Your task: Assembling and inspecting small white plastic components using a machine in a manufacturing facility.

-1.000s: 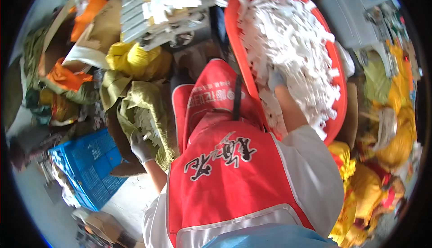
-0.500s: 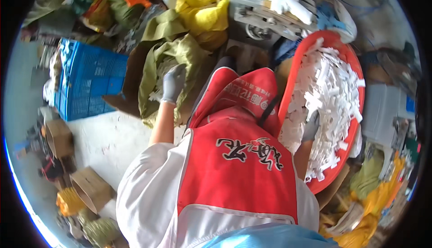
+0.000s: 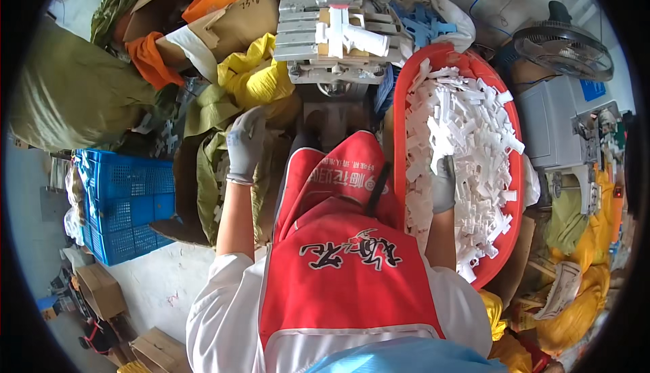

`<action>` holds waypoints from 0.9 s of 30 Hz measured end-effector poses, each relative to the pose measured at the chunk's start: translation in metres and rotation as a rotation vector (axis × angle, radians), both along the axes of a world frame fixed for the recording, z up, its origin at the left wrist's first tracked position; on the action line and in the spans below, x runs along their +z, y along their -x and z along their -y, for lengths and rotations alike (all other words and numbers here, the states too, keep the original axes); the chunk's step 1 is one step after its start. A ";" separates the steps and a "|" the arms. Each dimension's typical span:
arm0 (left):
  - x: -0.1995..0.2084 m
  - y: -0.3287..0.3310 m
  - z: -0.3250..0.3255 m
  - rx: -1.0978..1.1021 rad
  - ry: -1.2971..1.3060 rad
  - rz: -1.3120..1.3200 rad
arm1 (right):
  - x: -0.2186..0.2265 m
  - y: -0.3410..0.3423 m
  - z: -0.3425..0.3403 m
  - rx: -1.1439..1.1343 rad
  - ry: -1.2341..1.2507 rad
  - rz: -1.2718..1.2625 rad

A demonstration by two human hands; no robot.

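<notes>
My left hand (image 3: pixel 246 146), in a pale grey glove, is raised over the near side of an olive-green sack (image 3: pixel 208 190) that lines a cardboard box. Its fingers are loosely bent and slightly apart, with nothing visible in them. On the right, my gloved right hand (image 3: pixel 444 187) reaches into a red oval tub (image 3: pixel 399 143) heaped with white plastic pieces (image 3: pixel 484 156). Its fingers close on a white toy-gun piece (image 3: pixel 441 139), partly hidden among the others. Ahead, a white toy pistol (image 3: pixel 359 38) lies on a grey metal machine (image 3: pixel 298 34).
A blue plastic crate (image 3: pixel 128 204) stands at left beside the box. A yellow sack (image 3: pixel 261 78) sits behind the green one. Past the tub are a black fan (image 3: pixel 565 45), a grey cabinet (image 3: pixel 552 126) and a white bag (image 3: pixel 433 11) holding blue toy guns.
My left hand has risen out of the green sack's mouth. My right hand has moved slightly forward in the tub, a white piece at its fingers. The view has swung toward the machine.
</notes>
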State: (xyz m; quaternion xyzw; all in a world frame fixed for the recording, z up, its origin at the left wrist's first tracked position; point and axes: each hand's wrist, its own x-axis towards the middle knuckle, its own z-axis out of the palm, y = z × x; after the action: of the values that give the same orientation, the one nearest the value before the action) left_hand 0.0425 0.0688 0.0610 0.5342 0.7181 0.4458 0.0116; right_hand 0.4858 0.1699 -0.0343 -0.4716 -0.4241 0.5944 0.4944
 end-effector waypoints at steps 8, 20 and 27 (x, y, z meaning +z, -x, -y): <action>0.055 -0.017 -0.068 -0.046 -0.178 -0.072 | 0.001 0.002 0.007 -0.038 -0.003 0.045; 0.095 -0.004 -0.154 -0.399 -0.057 -0.340 | 0.003 0.014 0.010 0.046 -0.020 0.004; 0.091 -0.007 -0.174 -0.435 0.052 -0.052 | 0.004 0.012 -0.022 0.059 -0.082 -0.099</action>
State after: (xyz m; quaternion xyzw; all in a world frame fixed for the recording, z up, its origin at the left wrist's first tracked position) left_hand 0.0499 0.2431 0.1519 0.6876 0.5972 0.4000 0.1027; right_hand 0.4737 0.1915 -0.0298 -0.4083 -0.4370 0.6135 0.5157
